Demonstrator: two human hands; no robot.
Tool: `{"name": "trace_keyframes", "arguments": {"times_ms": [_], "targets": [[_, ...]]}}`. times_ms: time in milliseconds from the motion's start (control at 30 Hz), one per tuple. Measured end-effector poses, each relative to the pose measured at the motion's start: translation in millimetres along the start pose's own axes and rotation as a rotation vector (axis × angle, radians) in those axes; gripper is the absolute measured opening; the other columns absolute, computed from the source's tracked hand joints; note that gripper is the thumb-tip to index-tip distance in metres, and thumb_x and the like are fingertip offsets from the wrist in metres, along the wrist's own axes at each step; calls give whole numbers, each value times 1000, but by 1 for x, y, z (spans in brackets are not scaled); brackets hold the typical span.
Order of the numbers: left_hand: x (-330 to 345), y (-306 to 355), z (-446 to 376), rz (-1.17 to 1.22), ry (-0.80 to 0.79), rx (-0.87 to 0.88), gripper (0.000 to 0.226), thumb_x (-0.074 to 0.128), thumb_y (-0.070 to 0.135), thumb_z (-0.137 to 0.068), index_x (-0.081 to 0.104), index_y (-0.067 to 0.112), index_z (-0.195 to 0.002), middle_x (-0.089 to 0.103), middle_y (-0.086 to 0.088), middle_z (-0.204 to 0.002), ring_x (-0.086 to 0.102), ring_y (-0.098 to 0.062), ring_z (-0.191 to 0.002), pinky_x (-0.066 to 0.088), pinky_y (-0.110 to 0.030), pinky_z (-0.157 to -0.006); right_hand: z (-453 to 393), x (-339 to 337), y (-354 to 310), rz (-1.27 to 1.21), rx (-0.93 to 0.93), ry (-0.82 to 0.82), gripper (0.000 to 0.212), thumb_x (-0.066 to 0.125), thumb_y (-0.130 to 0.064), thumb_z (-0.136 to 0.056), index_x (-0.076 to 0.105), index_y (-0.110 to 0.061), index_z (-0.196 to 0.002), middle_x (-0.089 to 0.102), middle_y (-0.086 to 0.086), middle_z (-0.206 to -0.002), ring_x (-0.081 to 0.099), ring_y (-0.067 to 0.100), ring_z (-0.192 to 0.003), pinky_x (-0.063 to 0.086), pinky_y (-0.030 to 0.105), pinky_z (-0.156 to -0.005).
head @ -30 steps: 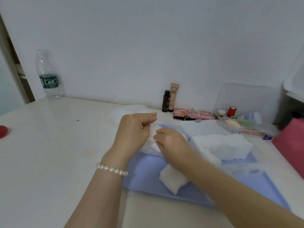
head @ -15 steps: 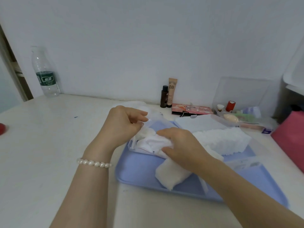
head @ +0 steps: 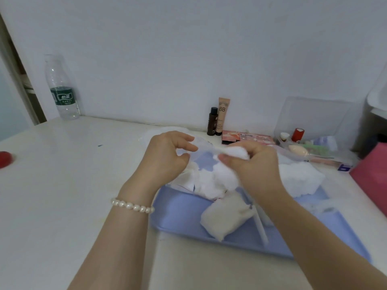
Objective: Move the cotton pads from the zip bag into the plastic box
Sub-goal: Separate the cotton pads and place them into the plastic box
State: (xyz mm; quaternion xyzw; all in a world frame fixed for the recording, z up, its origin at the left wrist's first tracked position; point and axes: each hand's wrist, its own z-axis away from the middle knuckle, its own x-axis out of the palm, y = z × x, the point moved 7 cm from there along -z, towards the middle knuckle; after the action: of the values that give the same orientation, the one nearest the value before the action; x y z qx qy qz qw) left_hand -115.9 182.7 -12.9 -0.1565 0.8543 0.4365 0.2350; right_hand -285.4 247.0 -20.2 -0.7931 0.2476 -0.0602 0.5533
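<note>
A clear zip bag (head: pixel 201 155) is held up over the blue tray (head: pixel 180 208). My left hand (head: pixel 165 158) pinches the bag's open edge. My right hand (head: pixel 251 166) grips a bunch of white cotton pads (head: pixel 236 152) at the bag's mouth. More pads (head: pixel 207 183) show through the bag below my hands. A thick stack of cotton pads (head: pixel 299 178) lies to the right, inside what seems to be the clear plastic box; its walls are hard to make out. A loose bundle of pads (head: pixel 226 218) rests on the tray in front.
A water bottle (head: pixel 62 91) stands far left at the wall. A small dark bottle (head: pixel 212 121), a BB tube (head: pixel 223 116) and a pink palette (head: pixel 247 138) sit behind the tray. A clear organiser (head: pixel 314 126) with small items is at the back right, a pink object (head: pixel 372 176) at the right edge.
My right hand rose from inside the bag to its mouth, bringing a bunch of pads up with it. My left hand lifted the bag's edge higher.
</note>
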Motion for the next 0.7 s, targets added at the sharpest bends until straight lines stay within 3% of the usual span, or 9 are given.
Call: {"name": "trace_keyframes", "arguments": {"times_ms": [67, 167, 233, 300, 400, 467, 567, 700], "targets": [[-3, 12, 4, 49, 96, 51, 23, 67, 1, -77, 74, 22, -79, 65, 9, -107, 56, -10, -106, 40, -17, -92, -2, -12, 0, -231, 121, 13, 11, 74, -7, -75, 71, -16, -79, 70, -3, -71, 66, 8, -64, 54, 22, -57], [-1, 34, 12, 339, 214, 112, 19, 64, 12, -74, 70, 30, -75, 67, 13, -93, 62, -2, -92, 45, -15, -79, 0, -17, 11, -474, 321, -37, 7, 67, -11, -82, 68, -12, -89, 73, 6, -82, 69, 17, -71, 58, 31, -64], [11, 41, 16, 567, 122, 29, 12, 64, 19, -73, 70, 26, -81, 70, 11, -82, 63, 0, -80, 47, -14, -70, 3, -18, 15, -545, 370, -33, 11, 64, -12, -84, 68, -10, -94, 73, 9, -88, 70, 21, -76, 59, 35, -68], [33, 47, 20, 730, -69, -98, 15, 72, 21, -74, 68, 23, -88, 71, 10, -81, 64, -3, -79, 52, -18, -69, 5, -21, 17, -546, 336, -5, 19, 64, -13, -84, 67, -6, -101, 72, 14, -97, 69, 27, -88, 57, 41, -78], [56, 53, 27, 748, -203, -177, 36, 80, 22, -67, 61, 22, -98, 67, 8, -87, 63, 3, -76, 51, -14, -71, 6, -30, 15, -468, 265, 89, 17, 65, -13, -84, 68, -6, -99, 71, 16, -97, 67, 34, -93, 55, 49, -81], [62, 50, 30, 713, -203, -239, 51, 81, 25, -58, 59, 18, -104, 67, 5, -89, 64, 2, -72, 52, -15, -67, 6, -32, 11, -441, 224, 125, 14, 65, -14, -85, 68, -7, -97, 71, 15, -93, 68, 34, -88, 57, 48, -76], [75, 43, 35, 774, -241, -338, 46, 82, 12, -67, 59, 12, -106, 73, -6, -84, 69, -17, -70, 52, -28, -52, 7, -28, 5, -421, 187, 133, 13, 66, -17, -84, 68, -9, -93, 71, 10, -87, 69, 25, -79, 59, 40, -66], [84, 37, 38, 868, -238, -399, 35, 75, 6, -75, 63, 0, -106, 70, -22, -96, 68, -30, -76, 46, -22, -48, 3, -28, 3, -364, 179, 86, 4, 67, -10, -82, 68, -13, -84, 70, 3, -75, 68, 17, -68, 54, 29, -54]]}}
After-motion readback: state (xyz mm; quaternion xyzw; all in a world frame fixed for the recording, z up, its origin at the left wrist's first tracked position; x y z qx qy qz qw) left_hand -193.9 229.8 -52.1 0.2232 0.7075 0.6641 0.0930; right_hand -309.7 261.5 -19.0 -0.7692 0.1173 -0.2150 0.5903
